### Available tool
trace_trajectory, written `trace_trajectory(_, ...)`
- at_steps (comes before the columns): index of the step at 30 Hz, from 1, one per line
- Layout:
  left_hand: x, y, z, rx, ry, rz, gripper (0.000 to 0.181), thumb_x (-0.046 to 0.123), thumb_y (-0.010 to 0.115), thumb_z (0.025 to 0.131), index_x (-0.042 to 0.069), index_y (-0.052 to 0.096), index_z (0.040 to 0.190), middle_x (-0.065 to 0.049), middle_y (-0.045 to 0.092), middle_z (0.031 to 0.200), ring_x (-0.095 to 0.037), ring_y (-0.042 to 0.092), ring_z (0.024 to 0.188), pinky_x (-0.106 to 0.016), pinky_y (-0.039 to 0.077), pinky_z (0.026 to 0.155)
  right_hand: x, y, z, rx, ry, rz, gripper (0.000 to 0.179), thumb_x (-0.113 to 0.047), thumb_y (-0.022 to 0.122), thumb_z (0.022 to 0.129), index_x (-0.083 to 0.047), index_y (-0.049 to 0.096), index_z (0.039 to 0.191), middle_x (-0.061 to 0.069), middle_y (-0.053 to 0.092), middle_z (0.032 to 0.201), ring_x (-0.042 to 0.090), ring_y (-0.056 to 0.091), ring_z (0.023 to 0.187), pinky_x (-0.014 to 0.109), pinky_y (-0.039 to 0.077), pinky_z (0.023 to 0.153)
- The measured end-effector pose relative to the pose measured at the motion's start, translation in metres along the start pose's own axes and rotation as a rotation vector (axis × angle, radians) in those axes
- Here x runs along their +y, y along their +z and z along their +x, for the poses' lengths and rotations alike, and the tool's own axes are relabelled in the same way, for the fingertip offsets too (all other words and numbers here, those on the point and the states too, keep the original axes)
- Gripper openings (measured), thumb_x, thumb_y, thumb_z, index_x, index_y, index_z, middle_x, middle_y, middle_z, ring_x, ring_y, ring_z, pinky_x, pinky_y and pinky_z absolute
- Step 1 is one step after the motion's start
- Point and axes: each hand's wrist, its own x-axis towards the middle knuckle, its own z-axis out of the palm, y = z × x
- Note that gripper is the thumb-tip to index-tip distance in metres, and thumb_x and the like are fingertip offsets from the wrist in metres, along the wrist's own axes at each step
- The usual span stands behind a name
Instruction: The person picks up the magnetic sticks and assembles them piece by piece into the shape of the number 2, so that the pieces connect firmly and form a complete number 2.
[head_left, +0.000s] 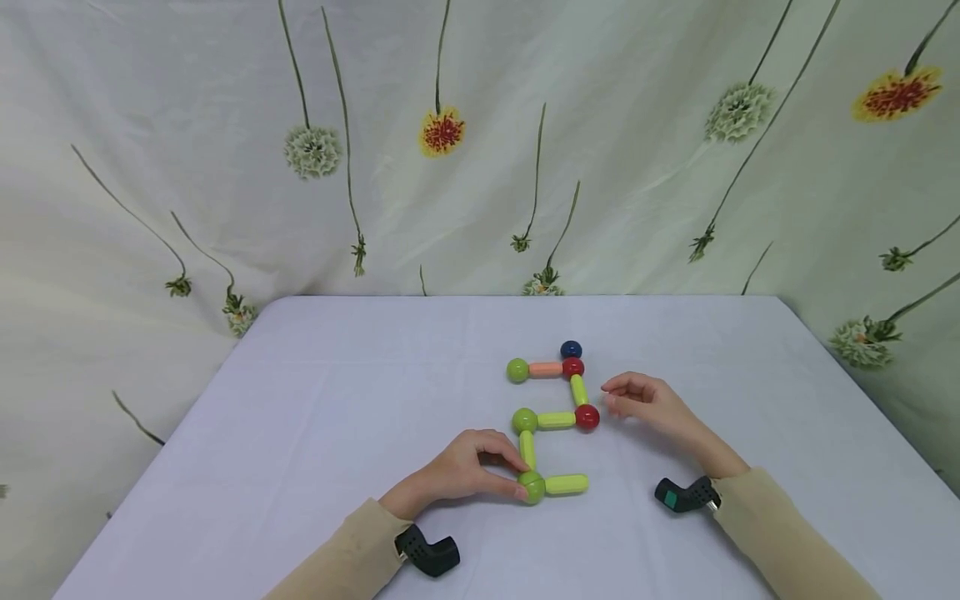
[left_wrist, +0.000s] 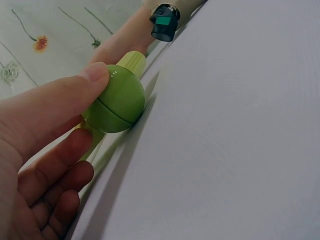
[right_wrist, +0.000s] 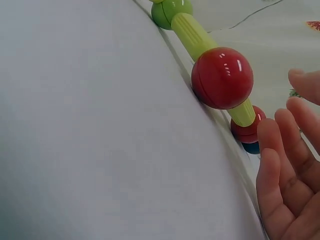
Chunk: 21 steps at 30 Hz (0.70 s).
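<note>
A zigzag chain of toy balls and short rods lies on the table. My left hand [head_left: 468, 468] pinches the front green ball [head_left: 535, 492] between thumb and fingers; a yellow-green rod [head_left: 567, 484] sticks out from that ball to the right. Another rod [head_left: 527, 450] runs back from it to a second green ball [head_left: 525, 420]. From there a rod [head_left: 556, 421] leads to a red ball [head_left: 587, 417]. My right hand [head_left: 660, 410] hovers just right of this red ball, fingers loosely bent, holding nothing. In the right wrist view its fingertips [right_wrist: 270, 131] overlap the farther red ball [right_wrist: 246, 129].
At the chain's far end, a red ball [head_left: 573, 367] adjoins a dark blue ball [head_left: 571, 349] and an orange rod [head_left: 545, 369] ending in a green ball [head_left: 517, 370]. White cloth covers the table [head_left: 337, 392]; a flowered curtain [head_left: 480, 192] hangs behind it.
</note>
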Motion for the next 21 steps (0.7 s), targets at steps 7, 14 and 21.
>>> trace_trajectory(7, 0.000, 0.000, 0.000, 0.003, -0.002, -0.004, 0.023, 0.003, 0.078, 0.074, -0.001, 0.071, 0.095, -0.012, 0.068, 0.092, -0.024, 0.061, 0.087, -0.033, 0.050, 0.078, -0.001, 0.001, 0.019, 0.064, 0.063, -0.015, 0.039, -0.029, 0.064, 0.090, -0.001, 0.058, 0.116, 0.012, 0.062, 0.098, 0.025, 0.058, 0.085, 0.028, 0.050, 0.075)
trace_trajectory(14, -0.018, 0.001, 0.001, 0.010, -0.021, 0.026, 0.024, 0.005, 0.080, 0.073, 0.003, 0.072, 0.095, -0.006, 0.068, 0.091, -0.020, 0.061, 0.088, -0.030, 0.050, 0.078, -0.003, 0.000, 0.039, 0.078, 0.085, -0.046, 0.040, -0.028, 0.063, 0.091, -0.001, 0.057, 0.120, 0.015, 0.060, 0.112, 0.027, 0.058, 0.095, 0.028, 0.050, 0.078)
trace_trajectory(21, -0.028, 0.001, 0.002, 0.008, -0.032, 0.033, 0.024, 0.014, 0.082, 0.072, 0.011, 0.073, 0.095, 0.004, 0.068, 0.091, -0.013, 0.061, 0.088, -0.027, 0.049, 0.079, -0.005, 0.000, 0.056, 0.092, 0.129, -0.088, 0.048, -0.035, 0.063, 0.090, -0.002, 0.055, 0.124, 0.016, 0.057, 0.120, 0.027, 0.057, 0.102, 0.034, 0.050, 0.083)
